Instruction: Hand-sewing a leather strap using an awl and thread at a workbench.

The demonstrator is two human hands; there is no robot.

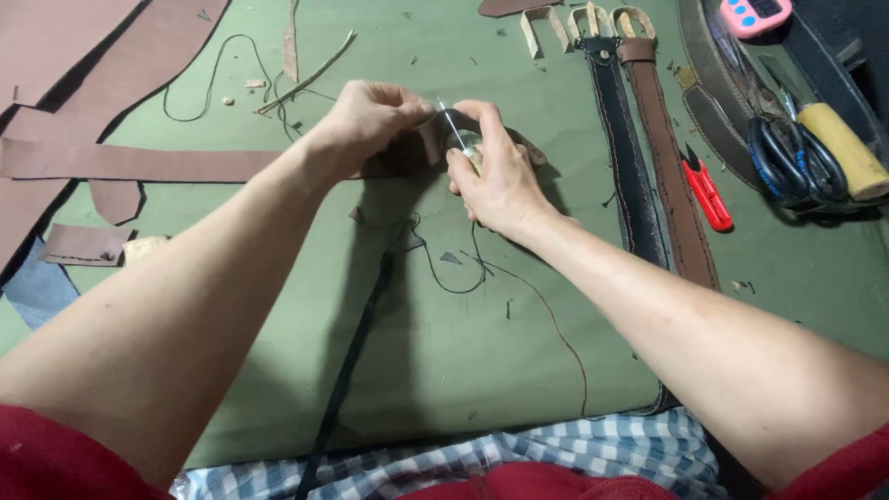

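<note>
My left hand [370, 118] pinches the end of a long brown leather strap [139, 163] that runs off to the left across the green mat [463, 361]. My right hand [495, 171] grips a small awl-like tool with a thin metal shaft [451, 125] and a pale rounded handle, its point against the strap end between both hands. A dark thread [542, 310] trails from under my right hand toward me.
Two finished belts, a black belt [630, 176] and a brown belt [676, 194], lie to the right. Red thread snips [708, 193], blue-handled scissors [787, 162], a yellow-handled tool [843, 148] and a pink timer [755, 14] sit at far right. Leather offcuts [88, 243] lie left.
</note>
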